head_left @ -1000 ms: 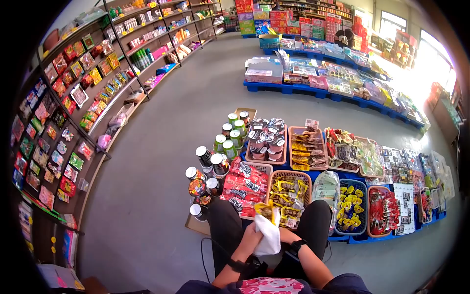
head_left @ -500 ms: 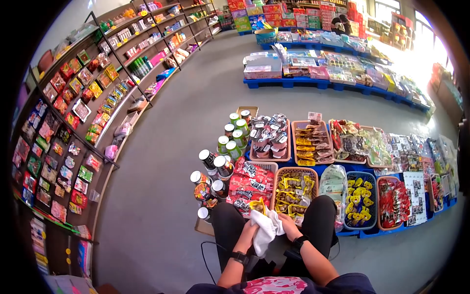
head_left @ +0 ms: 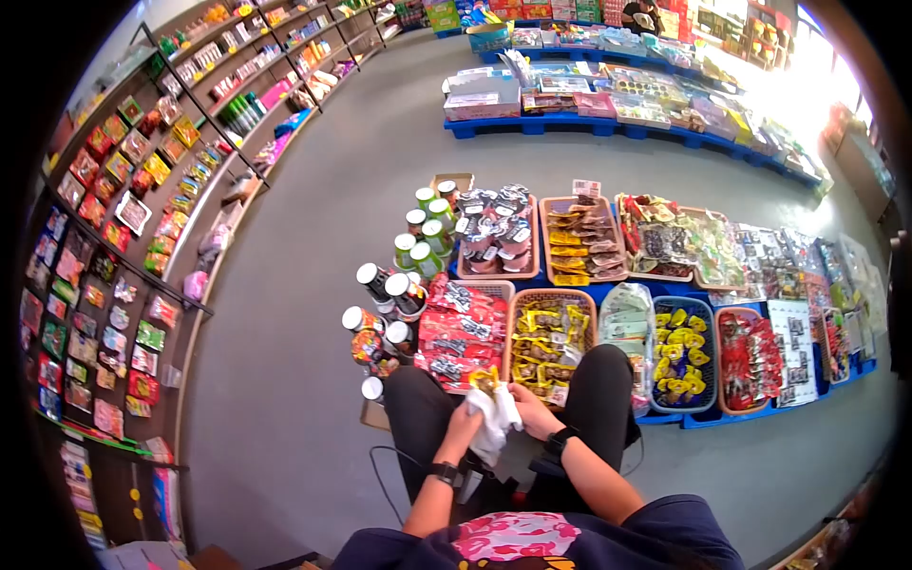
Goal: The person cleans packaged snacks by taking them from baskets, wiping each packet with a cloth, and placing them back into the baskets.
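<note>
My left hand [head_left: 463, 429] is closed on a white cloth [head_left: 489, 435] between my knees. The fingers of my right hand [head_left: 535, 412] are closed on the cloth's right side. A small yellow snack packet [head_left: 484, 380] pokes out above the cloth, its lower part covered; which hand grips it I cannot tell. Just beyond my hands, an orange basket [head_left: 593, 328] holds similar yellow packets. Left of it, red packets [head_left: 462, 328] fill a pale basket.
Lidded cans [head_left: 406, 294] stand at the left. Further baskets, including a blue basket [head_left: 712, 380], sit on a blue pallet [head_left: 689, 418]. Shelves [head_left: 152, 247] line the left wall. Another stocked pallet [head_left: 570, 123] lies beyond, with a person [head_left: 643, 17] farther back.
The view has tilted down slightly and shifted, so the goods appear higher and farther left. Both hands stay together at the cloth, which looks more bunched around the packet.
</note>
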The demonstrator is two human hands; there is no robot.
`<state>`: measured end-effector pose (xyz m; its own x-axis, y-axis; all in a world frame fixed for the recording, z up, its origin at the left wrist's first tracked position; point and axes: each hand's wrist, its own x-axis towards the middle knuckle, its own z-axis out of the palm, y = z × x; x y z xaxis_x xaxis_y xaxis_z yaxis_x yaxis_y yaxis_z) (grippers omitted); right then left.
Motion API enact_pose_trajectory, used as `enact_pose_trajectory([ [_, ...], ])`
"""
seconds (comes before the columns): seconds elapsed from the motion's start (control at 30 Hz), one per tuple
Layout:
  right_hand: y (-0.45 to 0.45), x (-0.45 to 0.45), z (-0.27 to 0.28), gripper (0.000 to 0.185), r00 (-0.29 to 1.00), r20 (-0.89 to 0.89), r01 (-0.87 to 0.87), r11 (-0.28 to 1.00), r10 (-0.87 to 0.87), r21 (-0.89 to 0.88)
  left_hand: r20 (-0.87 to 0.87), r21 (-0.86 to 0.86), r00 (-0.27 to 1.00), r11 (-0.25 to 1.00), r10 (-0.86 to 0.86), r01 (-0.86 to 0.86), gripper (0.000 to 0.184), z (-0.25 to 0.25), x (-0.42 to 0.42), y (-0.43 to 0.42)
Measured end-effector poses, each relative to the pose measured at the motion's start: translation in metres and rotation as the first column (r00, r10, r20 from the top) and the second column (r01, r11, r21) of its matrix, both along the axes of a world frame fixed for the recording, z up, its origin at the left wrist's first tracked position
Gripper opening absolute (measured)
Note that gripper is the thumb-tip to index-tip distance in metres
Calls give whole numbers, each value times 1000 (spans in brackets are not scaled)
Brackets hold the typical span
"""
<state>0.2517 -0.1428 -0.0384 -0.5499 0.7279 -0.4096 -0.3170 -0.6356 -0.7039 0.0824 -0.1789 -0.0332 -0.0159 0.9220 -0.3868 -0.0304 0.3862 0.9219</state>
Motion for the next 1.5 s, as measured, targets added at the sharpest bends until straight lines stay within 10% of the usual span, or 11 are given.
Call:
enact_pose_trajectory([
  [0.17, -1, 0, 3, 43, 994, -112, 5, 992, 9, 124, 96, -21, 995, 1000, 13, -11, 26, -7, 0, 2],
  [0.4, -2, -6, -14, 32, 995, -99, -5, 1000, 3, -20, -255, -115, 936, 969, -243, 221, 32, 1, 6, 8],
  [0.8, -2, -6, -13, 31, 999, -24, 36, 999, -36, -6, -156, -42, 938, 951, -310, 308, 38, -7, 12, 2],
  [1.1, -3, -5, -2, 34, 989, 33, 148, 986, -146, -82, -484, 66, 847, 955, -222, 288, 40, 10, 28, 0],
  [1.3, -2, 2, -8, 29, 976, -163, 116, 981, -141, -157, -80, -105, 972, 971, -222, 213, 30, -14, 36, 1],
  [1.5, -7, 14, 8, 27, 986, -18, 161, 982, -164, -101, -25, -98, 965, 961, -261, 258, 28, -14, 42, 0],
])
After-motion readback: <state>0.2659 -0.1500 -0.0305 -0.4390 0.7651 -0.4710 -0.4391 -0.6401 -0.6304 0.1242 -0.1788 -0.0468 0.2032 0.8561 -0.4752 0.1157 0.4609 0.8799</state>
